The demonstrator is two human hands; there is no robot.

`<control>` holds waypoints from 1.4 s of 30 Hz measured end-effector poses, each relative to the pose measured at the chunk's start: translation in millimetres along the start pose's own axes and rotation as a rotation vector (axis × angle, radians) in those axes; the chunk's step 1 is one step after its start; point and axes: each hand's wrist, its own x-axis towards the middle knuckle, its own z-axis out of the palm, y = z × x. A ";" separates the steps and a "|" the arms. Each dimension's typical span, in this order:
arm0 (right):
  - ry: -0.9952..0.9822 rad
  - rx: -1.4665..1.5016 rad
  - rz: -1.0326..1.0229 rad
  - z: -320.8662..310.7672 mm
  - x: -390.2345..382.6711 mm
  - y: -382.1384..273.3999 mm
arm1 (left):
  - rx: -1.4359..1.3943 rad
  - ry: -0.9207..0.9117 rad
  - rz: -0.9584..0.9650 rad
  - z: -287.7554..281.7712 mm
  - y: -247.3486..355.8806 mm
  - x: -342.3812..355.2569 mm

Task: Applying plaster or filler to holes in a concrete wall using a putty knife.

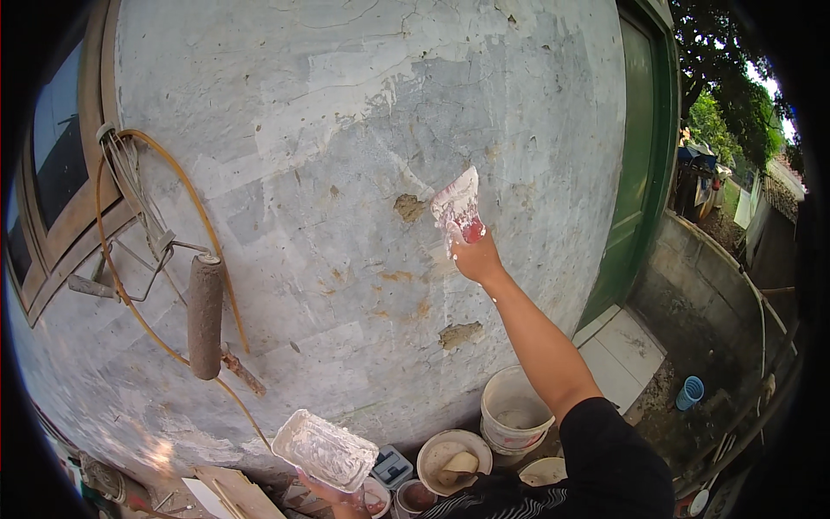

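My right hand [474, 258] grips a putty knife [458, 201], its broad blade and red handle smeared with white filler, held at the grey, patchy wall [545, 130]. Just left of the blade is a chipped hole [409, 208]; another broken patch [459, 336] lies lower down. At the bottom, my left hand [333, 495], mostly covered, holds a rectangular tray [324, 445] coated in white filler.
A paint roller [205, 316] and hose [197, 199] hang beside a wooden-framed window [88, 112] at left. A green door [638, 156] stands right. Buckets [512, 385], tubs [425, 458] and boards [225, 493] crowd the wall's foot. A blue cup [690, 391] is at lower right.
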 end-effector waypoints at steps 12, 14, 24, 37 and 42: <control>0.167 0.007 -0.170 9.5 -8.1 -11.2 | 0.007 0.145 0.020 29.0 3.3 -9.0; 0.052 -0.151 -0.139 18.0 -7.8 9.1 | 0.014 0.168 0.026 34.3 1.2 -8.6; -0.082 -0.052 0.105 20.3 -10.7 13.6 | 0.044 0.075 0.051 12.9 -3.1 5.3; 0.075 -0.447 -0.412 0.0 -10.2 30.4 | 0.071 0.126 0.058 -0.5 -2.8 8.4; -0.078 -0.330 -0.146 5.2 -11.4 32.9 | 0.043 0.072 0.035 11.9 -8.2 7.4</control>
